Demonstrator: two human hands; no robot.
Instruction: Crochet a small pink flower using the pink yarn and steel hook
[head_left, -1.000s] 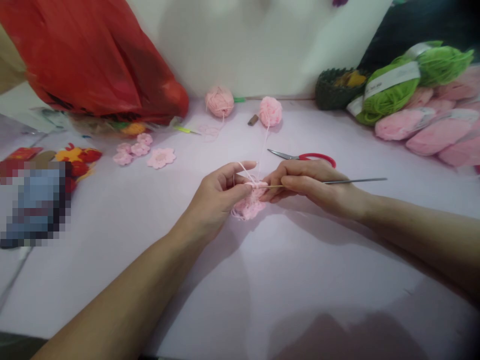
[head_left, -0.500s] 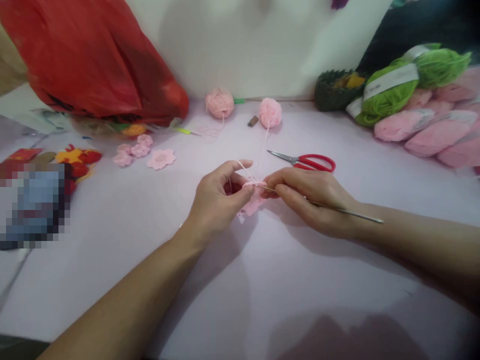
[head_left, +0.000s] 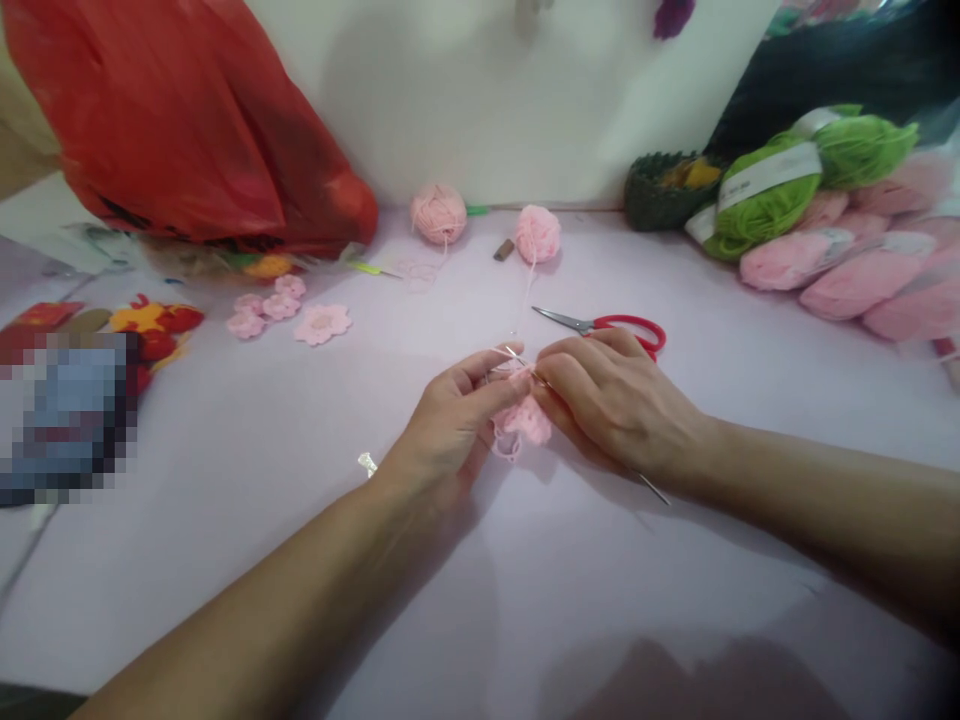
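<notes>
My left hand (head_left: 457, 410) pinches a small piece of pink crochet (head_left: 529, 420) between thumb and fingers, with yarn running over its raised index finger. In my right hand (head_left: 611, 395) is a thin metal crochet hook (head_left: 654, 489); its tip lies by the yarn at the top of the piece, and its tail sticks out below the palm. A pink strand leads from the work back to a ball of pink yarn (head_left: 538, 234). Red-handled scissors (head_left: 592, 324) lie just beyond my right hand, partly covered by it.
Another pink yarn ball (head_left: 439, 215) stands near the wall. Crocheted pink flowers (head_left: 322, 324) lie at left, before a red bag (head_left: 217, 150). Green skeins (head_left: 772, 195) and pink skeins (head_left: 855, 280) are piled at right beside a dark green crocheted basket (head_left: 660, 190).
My right hand has rolled over, back upward, and the hook's tail has swung down toward me. The hook tip now shows above the piece. My left hand has shifted slightly right and down.
</notes>
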